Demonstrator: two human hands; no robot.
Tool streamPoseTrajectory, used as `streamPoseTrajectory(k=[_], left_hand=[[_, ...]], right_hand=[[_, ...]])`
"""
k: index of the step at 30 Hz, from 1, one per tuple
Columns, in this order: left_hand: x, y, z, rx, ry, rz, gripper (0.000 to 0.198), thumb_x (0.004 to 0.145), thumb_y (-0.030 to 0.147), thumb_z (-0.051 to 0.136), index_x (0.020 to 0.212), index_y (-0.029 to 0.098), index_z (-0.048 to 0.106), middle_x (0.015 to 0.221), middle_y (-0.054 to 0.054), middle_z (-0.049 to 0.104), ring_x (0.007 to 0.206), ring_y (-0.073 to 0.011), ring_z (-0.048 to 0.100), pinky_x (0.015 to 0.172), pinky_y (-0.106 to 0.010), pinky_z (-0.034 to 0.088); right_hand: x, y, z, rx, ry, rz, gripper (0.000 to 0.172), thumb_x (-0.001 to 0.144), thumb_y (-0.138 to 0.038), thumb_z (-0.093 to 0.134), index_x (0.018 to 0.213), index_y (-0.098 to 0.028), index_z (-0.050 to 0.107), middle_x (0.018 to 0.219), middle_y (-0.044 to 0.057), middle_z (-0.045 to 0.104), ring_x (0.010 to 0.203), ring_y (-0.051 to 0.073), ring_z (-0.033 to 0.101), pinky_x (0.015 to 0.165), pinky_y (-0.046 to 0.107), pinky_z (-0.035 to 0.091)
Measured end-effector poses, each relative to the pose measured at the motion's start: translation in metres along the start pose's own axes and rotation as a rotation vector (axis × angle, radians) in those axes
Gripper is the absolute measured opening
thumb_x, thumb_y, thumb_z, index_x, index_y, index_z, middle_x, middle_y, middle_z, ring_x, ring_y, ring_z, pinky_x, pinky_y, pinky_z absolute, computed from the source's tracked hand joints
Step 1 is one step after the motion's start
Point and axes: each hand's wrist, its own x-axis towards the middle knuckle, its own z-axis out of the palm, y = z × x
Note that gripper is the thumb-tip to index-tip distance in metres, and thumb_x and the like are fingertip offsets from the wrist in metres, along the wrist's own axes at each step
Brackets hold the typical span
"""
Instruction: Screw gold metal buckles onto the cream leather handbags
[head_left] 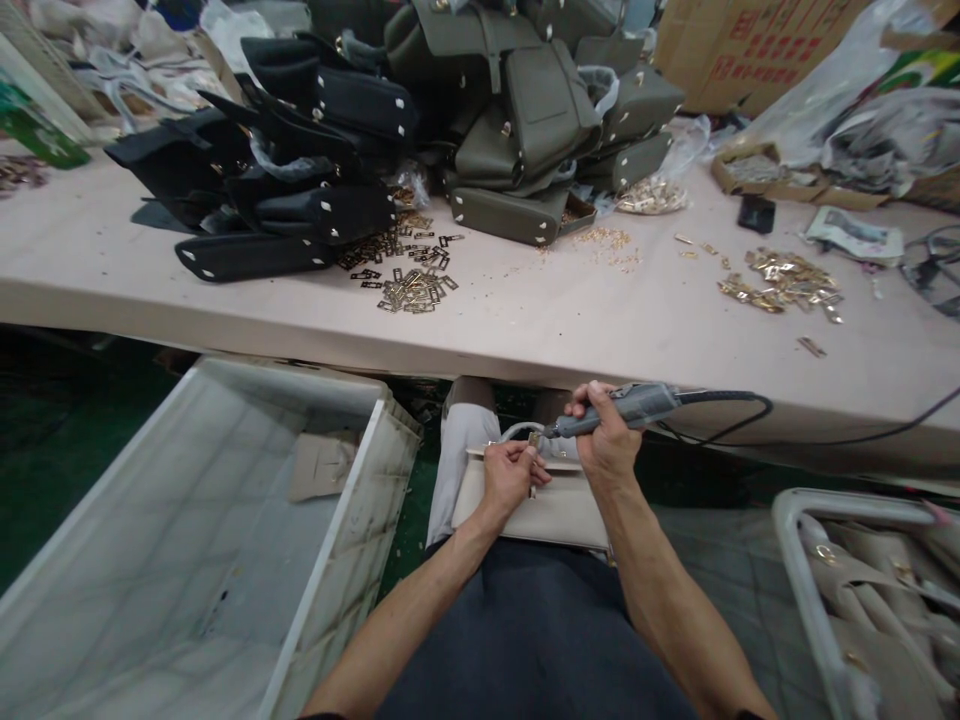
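On my lap lies a cream handbag (pixel 566 508) with a pale handle along its top. My right hand (pixel 609 432) is wrapped round a grey corded electric screwdriver (pixel 649 403), held nearly level with its tip pointing left. That tip meets or almost meets a small gold metal fitting (pixel 534 438) at the bag's upper edge. My left hand (pixel 516 472) is closed at the same edge, its thumb and fingers pinched beside the fitting. Whether the fingers grip the fitting itself or the bag's edge is hard to make out.
Black handbags (pixel 285 215) and olive handbags (pixel 540 130) are heaped on the table (pixel 525 330). Gold fittings (pixel 787 280) lie in loose piles. A white bin (pixel 352 500) stands at left, another bin (pixel 787 560) with beige bags at right. The screwdriver's cord (pixel 825 440) trails right.
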Motion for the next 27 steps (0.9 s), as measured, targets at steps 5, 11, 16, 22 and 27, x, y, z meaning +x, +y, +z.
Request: streamPoseTrajectory(k=[5,11,16,22,27], left_hand=[[-0.001,0.000,-0.002,0.009,-0.003,0.002,0.037,0.083,0.045,0.070,0.072,0.010,0.071,0.054,-0.010,0.072,0.045,-0.0178,0.068,0.047,-0.025,0.055],[-0.001,-0.001,-0.003,0.006,-0.011,0.012,0.037,0.083,0.045,0.070,0.073,0.010,0.072,0.055,-0.010,0.072,0.045,-0.0175,0.068,0.048,-0.026,0.056],[-0.002,-0.002,-0.003,0.010,-0.027,0.014,0.039,0.083,0.048,0.071,0.072,0.010,0.071,0.055,-0.009,0.072,0.044,-0.0164,0.066,0.048,-0.025,0.055],[-0.004,0.000,-0.004,0.033,-0.032,0.034,0.039,0.083,0.048,0.070,0.071,0.011,0.073,0.054,-0.009,0.071,0.043,-0.0159,0.065,0.046,-0.025,0.054],[-0.003,-0.003,-0.006,0.011,-0.045,0.037,0.041,0.082,0.051,0.071,0.071,0.012,0.073,0.054,-0.009,0.071,0.043,-0.0156,0.064,0.048,-0.025,0.054]], right_hand=[[-0.004,0.001,0.005,-0.024,-0.007,-0.041,0.020,0.079,-0.027,0.080,0.077,-0.019,0.062,0.070,-0.001,0.065,0.051,0.010,0.054,0.054,0.027,0.050],[-0.011,0.003,0.012,-0.119,-0.048,-0.118,0.020,0.080,-0.032,0.080,0.076,-0.019,0.064,0.069,-0.001,0.065,0.052,0.010,0.055,0.055,0.027,0.051],[-0.019,0.002,0.008,-0.272,-0.199,-0.111,0.021,0.080,-0.033,0.081,0.072,-0.019,0.067,0.065,-0.001,0.063,0.051,0.011,0.053,0.053,0.027,0.048],[-0.021,0.005,0.005,-0.282,-0.293,0.049,0.031,0.066,-0.032,0.091,0.067,-0.019,0.064,0.065,-0.001,0.061,0.051,0.011,0.051,0.048,0.026,0.045],[-0.018,0.007,0.009,-0.277,-0.316,0.073,0.034,0.066,-0.036,0.091,0.066,-0.019,0.062,0.061,-0.003,0.059,0.048,0.010,0.048,0.044,0.025,0.043]])
